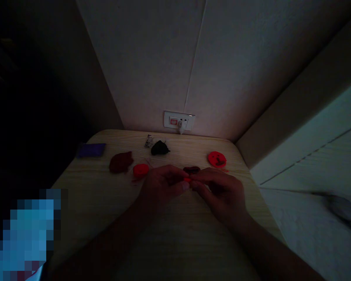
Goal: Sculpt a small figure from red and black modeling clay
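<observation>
Between the fingertips of my left hand [163, 183] and my right hand [225, 191] is a small piece of red modelling clay [187, 179], pinched from both sides. Just behind the fingers lies a dark brownish-red clay piece [192, 170], partly covered by my right hand. Beside my left hand sits a bright red clay lump [140, 170]. Beyond my right hand, a flat red clay disc [217, 159] bears dark eyes, a nose and a mouth like a face.
A brown clay lump [121, 162], a black clay lump [160, 148] and a purple packet [91, 150] lie along the back left of the wooden table [175, 242]. A wall socket [179, 120] with a plug is behind. A pixelated bright patch [29, 234] covers the lower left.
</observation>
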`<state>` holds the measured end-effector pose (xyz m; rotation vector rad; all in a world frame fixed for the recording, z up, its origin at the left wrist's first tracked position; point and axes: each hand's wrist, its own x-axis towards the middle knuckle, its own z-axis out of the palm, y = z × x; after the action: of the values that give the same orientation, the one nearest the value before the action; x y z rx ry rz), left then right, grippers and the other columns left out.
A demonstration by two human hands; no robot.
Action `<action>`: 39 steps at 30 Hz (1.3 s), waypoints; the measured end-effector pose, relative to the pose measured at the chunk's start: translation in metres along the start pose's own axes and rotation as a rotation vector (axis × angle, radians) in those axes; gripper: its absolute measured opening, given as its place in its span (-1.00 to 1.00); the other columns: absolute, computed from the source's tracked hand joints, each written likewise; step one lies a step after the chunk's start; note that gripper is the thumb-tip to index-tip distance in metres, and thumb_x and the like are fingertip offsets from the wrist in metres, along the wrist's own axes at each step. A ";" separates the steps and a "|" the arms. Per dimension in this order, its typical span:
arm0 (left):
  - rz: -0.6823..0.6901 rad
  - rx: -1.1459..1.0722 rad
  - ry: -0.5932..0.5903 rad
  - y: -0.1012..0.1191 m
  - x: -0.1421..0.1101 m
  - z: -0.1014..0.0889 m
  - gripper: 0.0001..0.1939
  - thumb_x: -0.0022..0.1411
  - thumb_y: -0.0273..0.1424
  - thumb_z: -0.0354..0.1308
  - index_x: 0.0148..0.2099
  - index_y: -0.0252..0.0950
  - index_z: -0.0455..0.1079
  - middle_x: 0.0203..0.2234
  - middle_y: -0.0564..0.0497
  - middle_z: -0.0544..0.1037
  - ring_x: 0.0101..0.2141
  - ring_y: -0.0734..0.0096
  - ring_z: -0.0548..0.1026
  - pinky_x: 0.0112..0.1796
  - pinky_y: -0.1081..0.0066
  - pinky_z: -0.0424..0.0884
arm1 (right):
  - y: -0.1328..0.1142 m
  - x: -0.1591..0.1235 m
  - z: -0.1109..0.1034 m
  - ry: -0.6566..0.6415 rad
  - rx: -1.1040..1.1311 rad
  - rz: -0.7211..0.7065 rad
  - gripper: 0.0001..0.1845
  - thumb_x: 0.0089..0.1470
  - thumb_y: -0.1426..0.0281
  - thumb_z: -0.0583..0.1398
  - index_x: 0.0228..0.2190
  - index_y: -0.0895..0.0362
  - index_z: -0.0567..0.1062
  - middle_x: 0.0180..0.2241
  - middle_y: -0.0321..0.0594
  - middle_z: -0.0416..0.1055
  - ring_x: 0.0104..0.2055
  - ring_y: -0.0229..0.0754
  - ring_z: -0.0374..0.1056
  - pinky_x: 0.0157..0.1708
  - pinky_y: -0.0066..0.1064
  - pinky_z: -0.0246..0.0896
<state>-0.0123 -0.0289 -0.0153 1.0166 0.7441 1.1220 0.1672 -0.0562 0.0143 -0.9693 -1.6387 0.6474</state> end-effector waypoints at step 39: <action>0.052 -0.012 0.013 0.001 0.000 0.001 -0.87 -0.01 -0.53 0.46 -0.37 -0.24 0.62 -0.50 0.08 0.68 -0.47 0.49 0.62 -0.37 0.54 0.56 | 0.004 -0.001 -0.001 -0.024 -0.004 -0.062 -0.82 0.09 0.56 0.38 -0.32 0.02 0.68 -0.37 -0.28 0.66 -0.29 -0.20 0.58 -0.23 -0.41 0.53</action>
<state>-0.0113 -0.0294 -0.0143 1.0243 0.7247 1.1775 0.1688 -0.0556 0.0109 -0.9130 -1.6852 0.6156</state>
